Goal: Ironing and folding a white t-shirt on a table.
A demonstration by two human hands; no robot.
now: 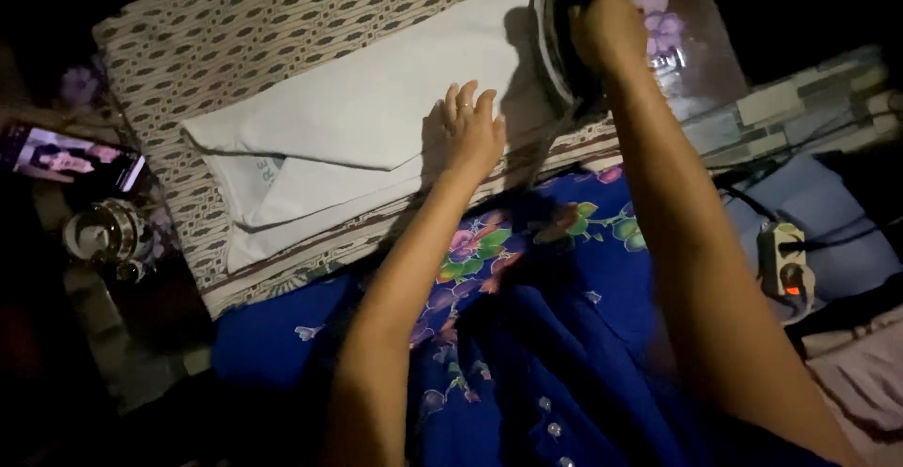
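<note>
A folded white garment (367,110) lies on a patterned brown-and-cream cloth (245,25). My left hand (470,128) rests flat on the garment's near edge, fingers spread and pointing away from me. My right hand (607,25) grips the handle of a dark clothes iron (562,44), which stands on the garment's right end. The iron's top is cut off by the frame's upper edge.
A lit phone (71,157) and a shiny metal cup (105,232) sit at the left. A white power strip (785,265) with a red light and cables lies at the right. Blue floral fabric (527,335) covers my lap.
</note>
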